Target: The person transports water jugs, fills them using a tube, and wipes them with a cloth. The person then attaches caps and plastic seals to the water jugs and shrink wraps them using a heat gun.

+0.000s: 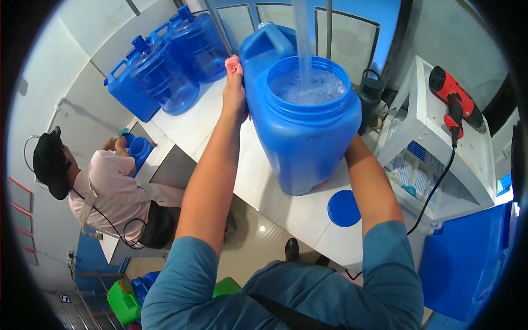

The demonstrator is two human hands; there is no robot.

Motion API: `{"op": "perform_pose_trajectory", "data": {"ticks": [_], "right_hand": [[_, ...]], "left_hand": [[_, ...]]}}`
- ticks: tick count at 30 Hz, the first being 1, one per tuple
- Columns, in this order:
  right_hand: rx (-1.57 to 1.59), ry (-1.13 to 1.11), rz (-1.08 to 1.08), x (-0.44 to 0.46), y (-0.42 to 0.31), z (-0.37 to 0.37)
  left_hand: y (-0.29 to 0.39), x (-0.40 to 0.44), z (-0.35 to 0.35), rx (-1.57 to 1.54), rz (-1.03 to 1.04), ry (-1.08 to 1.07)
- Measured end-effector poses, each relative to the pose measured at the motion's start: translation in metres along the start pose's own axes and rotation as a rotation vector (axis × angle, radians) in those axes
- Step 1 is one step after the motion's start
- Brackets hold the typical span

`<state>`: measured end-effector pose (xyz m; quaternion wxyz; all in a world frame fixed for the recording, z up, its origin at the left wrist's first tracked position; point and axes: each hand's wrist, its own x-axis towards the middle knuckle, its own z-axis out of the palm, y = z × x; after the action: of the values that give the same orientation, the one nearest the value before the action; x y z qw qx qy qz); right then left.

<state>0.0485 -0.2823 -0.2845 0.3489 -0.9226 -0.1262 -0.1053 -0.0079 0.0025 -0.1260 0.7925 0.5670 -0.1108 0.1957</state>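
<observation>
A blue, wide-mouthed container (308, 143) stands upright on the white counter (275, 214), and a stream of water (303, 41) falls into its open mouth. The water inside is churning near the rim. My left hand (235, 91) is closed round a pink cloth (234, 64), beside the blue jug (264, 44) standing behind the container. At the container's right side, my right hand (356, 140) is mostly hidden by the container, and its fingers do not show. A round blue lid (344, 208) lies flat on the counter, right of the container's base.
Large blue water bottles (165, 77) stand at the back left. On the right, a red heat gun (454, 99) rests on a white shelf unit (423, 132), its cord hanging down. A dark green flask (370, 91) stands behind. At the left, a person (118, 181) handles blue containers.
</observation>
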Motion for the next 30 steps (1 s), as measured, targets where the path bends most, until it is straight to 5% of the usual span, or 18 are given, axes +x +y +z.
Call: {"op": "perform_pose_trajectory", "data": {"ticks": [5, 8, 10, 13, 16, 20, 22, 27, 30], "right_hand": [[-0.045, 0.043, 0.031, -0.023, 0.003, 0.0], [0.056, 0.273, -0.165, -0.031, 0.022, 0.016], [-0.024, 0.201, -0.045, -0.032, 0.022, 0.016], [0.074, 0.183, -0.031, -0.03, 0.002, 0.001], [0.113, 0.202, -0.091, -0.022, 0.01, 0.004], [0.192, 0.252, 0.008, -0.054, -0.027, -0.032], [0.494, 0.336, 0.14, -0.076, -0.046, -0.041], [0.617, 0.411, 0.124, -0.156, -0.081, -0.057], [0.805, 0.261, 0.193, -0.218, -0.106, -0.07]], "left_hand": [[-0.042, -0.049, -0.021, -0.107, -0.091, 0.076], [-0.055, -0.115, -0.012, -0.077, -0.107, 0.137], [-0.048, -0.153, 0.005, -0.088, -0.145, 0.173], [-0.051, -0.167, 0.011, 0.235, 0.246, 0.106], [-0.023, -0.133, 0.019, 0.065, 0.351, 0.098], [-0.006, -0.026, -0.005, 0.133, 0.326, -0.023], [-0.011, 0.019, -0.015, 0.151, 0.202, 0.118], [-0.017, 0.027, -0.025, 0.271, 0.004, 0.173], [-0.088, -0.002, -0.066, -0.217, -0.156, 0.01]]}}
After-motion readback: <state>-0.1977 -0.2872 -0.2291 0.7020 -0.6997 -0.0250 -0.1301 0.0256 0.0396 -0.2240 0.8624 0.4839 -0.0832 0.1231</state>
